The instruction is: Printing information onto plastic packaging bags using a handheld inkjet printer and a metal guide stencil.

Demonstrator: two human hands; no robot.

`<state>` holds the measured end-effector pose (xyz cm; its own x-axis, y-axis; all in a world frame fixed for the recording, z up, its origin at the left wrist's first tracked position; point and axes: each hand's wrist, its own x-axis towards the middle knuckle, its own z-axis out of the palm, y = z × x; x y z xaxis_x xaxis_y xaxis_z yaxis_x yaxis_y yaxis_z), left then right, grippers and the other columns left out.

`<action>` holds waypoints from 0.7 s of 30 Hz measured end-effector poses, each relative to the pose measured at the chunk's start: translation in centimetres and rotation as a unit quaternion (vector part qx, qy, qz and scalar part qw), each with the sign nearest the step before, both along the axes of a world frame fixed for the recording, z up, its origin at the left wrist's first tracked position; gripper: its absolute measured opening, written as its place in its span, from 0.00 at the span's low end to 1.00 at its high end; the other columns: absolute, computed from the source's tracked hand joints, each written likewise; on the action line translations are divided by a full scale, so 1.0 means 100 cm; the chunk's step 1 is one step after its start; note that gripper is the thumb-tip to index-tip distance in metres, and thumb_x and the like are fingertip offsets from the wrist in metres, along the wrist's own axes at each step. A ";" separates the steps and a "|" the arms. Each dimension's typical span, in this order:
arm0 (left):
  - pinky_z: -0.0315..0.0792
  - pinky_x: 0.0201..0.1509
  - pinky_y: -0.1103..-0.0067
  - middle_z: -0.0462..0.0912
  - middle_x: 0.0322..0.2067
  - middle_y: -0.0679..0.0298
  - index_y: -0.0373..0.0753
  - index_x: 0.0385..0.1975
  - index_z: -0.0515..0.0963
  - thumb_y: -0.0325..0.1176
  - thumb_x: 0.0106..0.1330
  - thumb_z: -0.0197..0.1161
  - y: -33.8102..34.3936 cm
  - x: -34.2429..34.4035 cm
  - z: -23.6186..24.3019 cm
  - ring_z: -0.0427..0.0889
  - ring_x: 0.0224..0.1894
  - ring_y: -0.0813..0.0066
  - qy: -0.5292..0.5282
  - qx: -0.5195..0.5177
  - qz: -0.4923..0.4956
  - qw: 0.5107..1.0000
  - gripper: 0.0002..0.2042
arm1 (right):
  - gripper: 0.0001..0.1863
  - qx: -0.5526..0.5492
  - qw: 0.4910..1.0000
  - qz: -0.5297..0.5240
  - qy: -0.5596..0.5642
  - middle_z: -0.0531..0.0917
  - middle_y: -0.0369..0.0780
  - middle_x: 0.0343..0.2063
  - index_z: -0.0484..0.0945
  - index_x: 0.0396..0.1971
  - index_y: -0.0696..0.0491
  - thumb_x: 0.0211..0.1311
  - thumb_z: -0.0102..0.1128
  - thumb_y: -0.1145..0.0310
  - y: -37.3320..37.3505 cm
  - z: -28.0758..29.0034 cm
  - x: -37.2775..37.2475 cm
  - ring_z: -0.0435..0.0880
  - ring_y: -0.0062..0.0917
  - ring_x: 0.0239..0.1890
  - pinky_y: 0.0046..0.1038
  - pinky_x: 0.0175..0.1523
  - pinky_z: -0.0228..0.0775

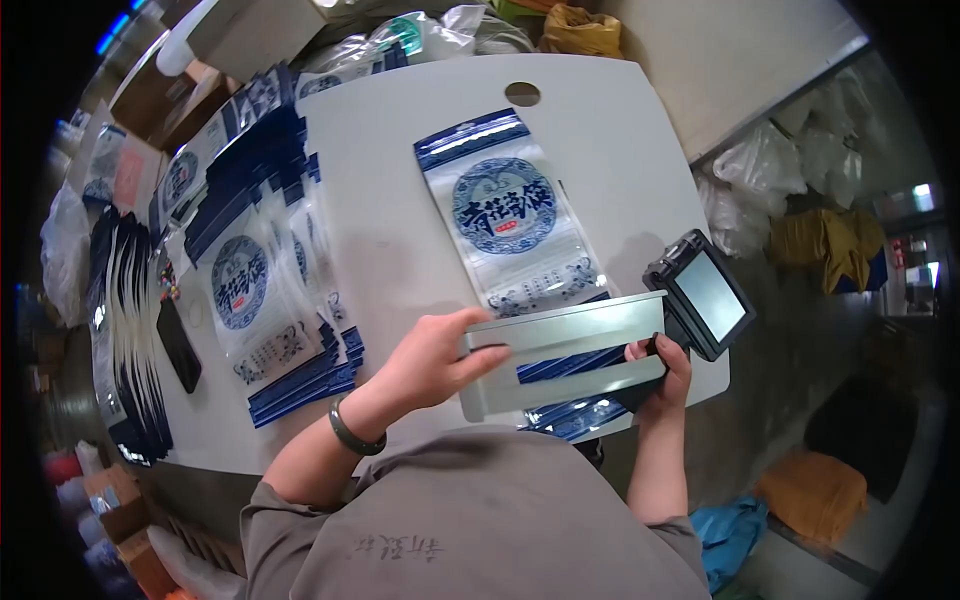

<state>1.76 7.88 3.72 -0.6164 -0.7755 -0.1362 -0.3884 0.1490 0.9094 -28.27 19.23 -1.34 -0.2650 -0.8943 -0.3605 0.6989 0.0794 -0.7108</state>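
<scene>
Over the near part of the white table, my left hand (432, 360) grips the left end of a silver metal frame (575, 325), thumb and fingers around its edge. The frame has a long open slot. At its right end sits a black handheld device with a lit screen (712, 298), which looks like a handheld printer. My right hand (668, 380) is closed around its dark handle below the screen. Beneath and beyond the frame lies a clear plastic bag (505, 210) with blue bands and a round blue print. More blue-edged bags show through the slot, partly hidden.
Overlapping stacks of similar bags (245, 285) cover the table's left side, with a dark phone (178, 348) beside them. The table (375, 130) has a round hole at the far edge. Clear plastic sacks (750, 180) and a brown sack (825, 248) are off to the right.
</scene>
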 end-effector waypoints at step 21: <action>0.71 0.32 0.78 0.79 0.21 0.60 0.35 0.33 0.74 0.39 0.57 0.68 -0.056 -0.003 -0.035 0.79 0.24 0.73 -0.188 -0.079 0.181 0.962 0.15 | 0.25 -0.063 0.996 -0.012 -0.061 0.76 0.41 0.29 0.67 0.51 0.62 0.58 0.63 0.65 -0.011 0.009 0.005 0.75 0.26 0.29 0.25 0.37 0.70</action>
<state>1.47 2.24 0.22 -0.2329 -0.9595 -0.1587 -0.7377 0.0679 0.6717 -27.76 18.14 -0.40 -0.2477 -0.9286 -0.2764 0.7818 -0.0231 -0.6231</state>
